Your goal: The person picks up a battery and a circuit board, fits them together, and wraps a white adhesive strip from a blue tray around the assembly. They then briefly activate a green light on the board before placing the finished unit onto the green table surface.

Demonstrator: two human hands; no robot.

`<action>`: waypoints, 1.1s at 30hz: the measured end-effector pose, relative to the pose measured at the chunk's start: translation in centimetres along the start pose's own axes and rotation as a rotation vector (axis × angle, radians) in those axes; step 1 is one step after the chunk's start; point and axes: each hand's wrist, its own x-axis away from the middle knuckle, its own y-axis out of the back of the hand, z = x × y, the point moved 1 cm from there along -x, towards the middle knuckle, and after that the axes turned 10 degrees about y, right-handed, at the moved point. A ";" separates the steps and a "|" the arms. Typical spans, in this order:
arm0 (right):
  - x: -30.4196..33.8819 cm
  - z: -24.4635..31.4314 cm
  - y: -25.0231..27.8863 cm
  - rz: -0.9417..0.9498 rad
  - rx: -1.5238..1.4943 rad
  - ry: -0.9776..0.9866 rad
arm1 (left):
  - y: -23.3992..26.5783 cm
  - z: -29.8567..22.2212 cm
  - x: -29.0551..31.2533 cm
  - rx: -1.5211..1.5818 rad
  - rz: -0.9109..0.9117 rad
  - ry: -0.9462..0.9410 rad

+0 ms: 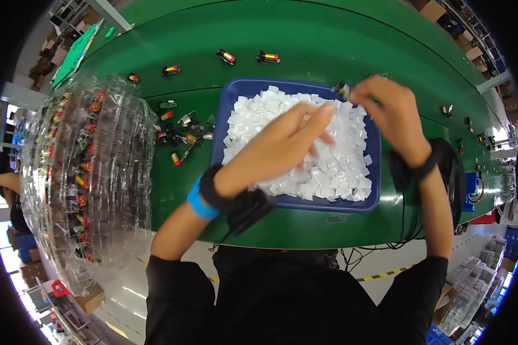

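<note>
"So, where's the part (pixel 344 91)?"

"By the tray's far rim, right of the middle, in the right hand (pixel 392 103). Its fingers are closed in a pinch on one end; the other end sticks out to the left."

"And the left hand (pixel 276 144)?"

"Over the white squares (pixel 339 167). Its fingers look loosely bent, but they're blurred; I can't tell whether they're open or pinching a square."

"How would you handle it?"

"Lightly, I'd say: a steady pinch, the free end kept off the rim of the blue tray (pixel 374 172). The left fingers should take a square by its edge, without raking the heap."

"Anything close by to mind?"

"More parts lie on the green counter (pixel 328 34), far side and left, next to the clear packs (pixel 121 172). Best keep elbows off those."
</note>
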 end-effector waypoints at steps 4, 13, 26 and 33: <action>2.6 9.1 0.3 0.049 0.023 0.104 | -0.2 0.9 3.7 0.366 0.269 0.339; 3.8 11.9 -1.1 -0.058 0.052 0.229 | -0.1 2.5 5.7 0.357 0.285 0.172; 5.7 12.5 -3.3 -0.163 -0.214 -0.113 | -0.8 4.5 5.6 -0.309 -0.046 -0.164; 5.6 12.7 -4.2 -0.211 -0.472 -0.365 | -0.7 3.9 5.3 -0.047 0.000 0.094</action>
